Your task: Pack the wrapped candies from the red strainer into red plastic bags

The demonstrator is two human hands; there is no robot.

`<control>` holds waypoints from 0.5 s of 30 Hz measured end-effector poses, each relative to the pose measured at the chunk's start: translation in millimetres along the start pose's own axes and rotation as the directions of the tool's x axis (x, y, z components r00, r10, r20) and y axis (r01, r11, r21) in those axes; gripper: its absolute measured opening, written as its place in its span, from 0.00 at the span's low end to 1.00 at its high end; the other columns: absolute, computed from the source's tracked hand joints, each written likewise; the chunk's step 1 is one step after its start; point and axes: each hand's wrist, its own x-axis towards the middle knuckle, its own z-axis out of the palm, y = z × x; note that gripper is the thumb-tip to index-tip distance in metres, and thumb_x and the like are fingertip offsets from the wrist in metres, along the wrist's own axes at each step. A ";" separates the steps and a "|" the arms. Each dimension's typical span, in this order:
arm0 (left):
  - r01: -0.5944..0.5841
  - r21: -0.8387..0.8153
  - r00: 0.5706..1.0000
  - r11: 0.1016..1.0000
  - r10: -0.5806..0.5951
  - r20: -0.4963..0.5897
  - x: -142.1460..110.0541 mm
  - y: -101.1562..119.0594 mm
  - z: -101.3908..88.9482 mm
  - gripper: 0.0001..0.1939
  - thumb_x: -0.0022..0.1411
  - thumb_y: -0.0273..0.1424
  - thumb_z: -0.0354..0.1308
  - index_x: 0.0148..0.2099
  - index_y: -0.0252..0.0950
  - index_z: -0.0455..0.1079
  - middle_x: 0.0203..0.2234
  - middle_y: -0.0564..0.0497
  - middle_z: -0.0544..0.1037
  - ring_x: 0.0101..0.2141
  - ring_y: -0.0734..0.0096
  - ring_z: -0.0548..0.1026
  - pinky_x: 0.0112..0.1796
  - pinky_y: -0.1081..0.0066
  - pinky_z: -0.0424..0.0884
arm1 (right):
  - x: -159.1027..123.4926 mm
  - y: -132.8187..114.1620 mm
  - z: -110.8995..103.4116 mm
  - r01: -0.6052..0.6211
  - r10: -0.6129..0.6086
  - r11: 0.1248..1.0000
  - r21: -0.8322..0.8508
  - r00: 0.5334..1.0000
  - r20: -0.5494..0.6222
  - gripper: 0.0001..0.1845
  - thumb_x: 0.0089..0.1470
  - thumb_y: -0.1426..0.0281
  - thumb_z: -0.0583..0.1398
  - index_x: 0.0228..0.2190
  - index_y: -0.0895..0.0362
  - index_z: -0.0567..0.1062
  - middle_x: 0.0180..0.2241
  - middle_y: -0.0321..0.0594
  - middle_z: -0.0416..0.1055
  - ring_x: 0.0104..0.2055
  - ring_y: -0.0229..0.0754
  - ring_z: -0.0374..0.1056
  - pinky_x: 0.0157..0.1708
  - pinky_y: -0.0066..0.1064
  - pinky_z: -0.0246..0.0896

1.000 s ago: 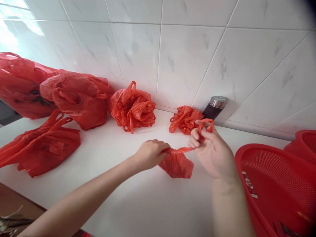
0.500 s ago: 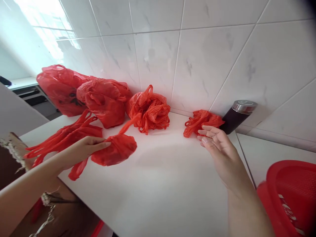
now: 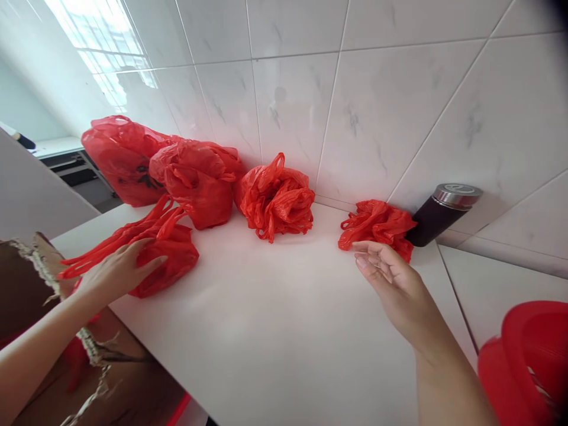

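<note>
At the left side of the white table (image 3: 266,331), my left hand (image 3: 118,269) rests on red plastic bags (image 3: 171,263) lying in a pile. Its thumb is stretched apart from the fingers, and the fingertips are partly lost among the red folds. My right hand (image 3: 397,293) hovers over the table's right part, palm inward, fingers loosely curled and apart with nothing in them. Just beyond its fingertips is a small crumpled heap of red plastic bags (image 3: 379,225). A larger crumpled bundle of red bags (image 3: 277,201) sits against the tiled wall between the hands.
Two full red bags (image 3: 126,157) (image 3: 197,186) stand at the back left. A dark flask with a silver lid (image 3: 444,213) leans by the wall. Red plastic baskets (image 3: 519,349) occupy the right. A torn-edged cardboard box (image 3: 119,349) is below the table's left edge.
My left hand has carried a small red bag left from between both hands and set it on the pile there. My right hand has let go of its handle. The view has turned left.
</note>
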 end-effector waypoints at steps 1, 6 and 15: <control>-0.013 0.028 1.000 1.000 0.012 0.015 2.3 3.4 0.0 0.35 0.55 0.58 0.50 0.58 0.43 0.64 0.48 0.46 0.76 0.43 0.46 0.74 0.43 0.53 0.68 | -0.3 -0.6 0.3 -0.006 0.006 1.000 -0.008 1.000 0.001 0.19 0.57 0.51 0.57 0.47 0.44 0.70 0.54 0.39 0.66 0.57 0.50 0.61 0.54 0.49 0.59; 0.014 -0.056 0.998 0.998 -0.017 -0.055 21.6 13.5 11.5 0.31 0.63 0.54 0.41 0.54 0.37 0.65 0.41 0.48 0.77 0.39 0.56 0.75 0.38 0.64 0.71 | -1.7 -1.5 1.9 -0.033 0.033 0.999 -0.016 0.999 0.038 0.19 0.56 0.50 0.56 0.47 0.43 0.70 0.54 0.37 0.67 0.57 0.50 0.61 0.54 0.48 0.59; -0.047 -0.002 0.978 0.999 0.046 -0.203 22.4 31.8 15.3 0.38 0.60 0.55 0.48 0.66 0.42 0.51 0.61 0.40 0.61 0.59 0.36 0.59 0.51 0.41 0.61 | 0.7 4.0 1.6 -0.030 0.031 0.999 -0.017 0.996 0.082 0.19 0.57 0.51 0.57 0.47 0.44 0.70 0.54 0.39 0.67 0.58 0.50 0.60 0.53 0.46 0.59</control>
